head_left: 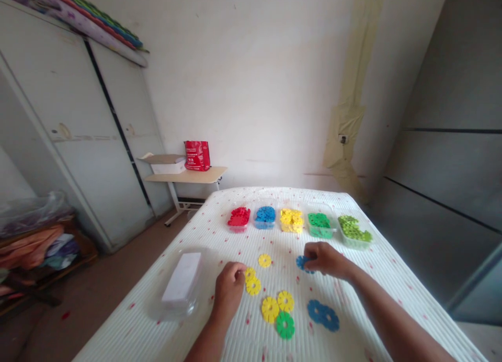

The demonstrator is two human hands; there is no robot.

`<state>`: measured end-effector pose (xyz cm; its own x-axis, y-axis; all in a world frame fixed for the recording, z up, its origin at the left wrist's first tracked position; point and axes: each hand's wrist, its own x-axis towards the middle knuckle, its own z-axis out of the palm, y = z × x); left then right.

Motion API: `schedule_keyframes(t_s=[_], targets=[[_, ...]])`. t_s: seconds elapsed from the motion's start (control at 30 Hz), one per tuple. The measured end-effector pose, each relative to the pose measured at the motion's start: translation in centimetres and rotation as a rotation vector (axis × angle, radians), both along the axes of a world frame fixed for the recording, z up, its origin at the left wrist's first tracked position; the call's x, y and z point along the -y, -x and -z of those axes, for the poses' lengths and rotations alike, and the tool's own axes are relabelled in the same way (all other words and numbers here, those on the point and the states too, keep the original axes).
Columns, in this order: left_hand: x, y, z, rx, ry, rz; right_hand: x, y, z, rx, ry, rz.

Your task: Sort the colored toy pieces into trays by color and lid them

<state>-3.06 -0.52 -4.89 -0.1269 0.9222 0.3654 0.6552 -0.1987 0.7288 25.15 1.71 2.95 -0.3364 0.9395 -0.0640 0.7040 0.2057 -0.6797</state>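
My left hand (229, 289) is closed in a pinch at the edge of a yellow notched disc (250, 273), which touches a second yellow disc (253, 286). My right hand (326, 258) pinches a blue notched disc (301, 262) low over the table, its fingers hiding part of it. Between the hands lies a lone yellow disc (264, 260). Nearer to me, two yellow discs (270, 309) and a green disc (285, 325) form a touching cluster. Two blue discs (323, 315), overlapping or joined, lie to the right of that cluster.
Clear tubs of red pieces (239, 218), blue pieces (265, 215), yellow pieces (291, 219), green pieces (319, 221) and light green pieces (355, 229) line the far side. A clear plastic container (192, 307) with a white block (182, 277) stands at left on the patterned tablecloth (129, 325).
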Motion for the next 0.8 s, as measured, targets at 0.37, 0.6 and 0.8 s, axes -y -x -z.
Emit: schedule_keyframes(t_s=[0.37,0.6,0.8], targets=[[0.1,0.2,-0.1,0.042,0.004,-0.018,-10.3,7.8,-2.7,-0.143,-0.224,0.355],[-0.1,0.2,0.1,0.042,0.002,-0.005,-8.0,7.7,0.6,-0.043,-0.239,0.216],[-0.1,0.2,0.0,0.053,0.008,-0.023,-4.4,9.0,4.0,0.09,-0.219,0.004]])
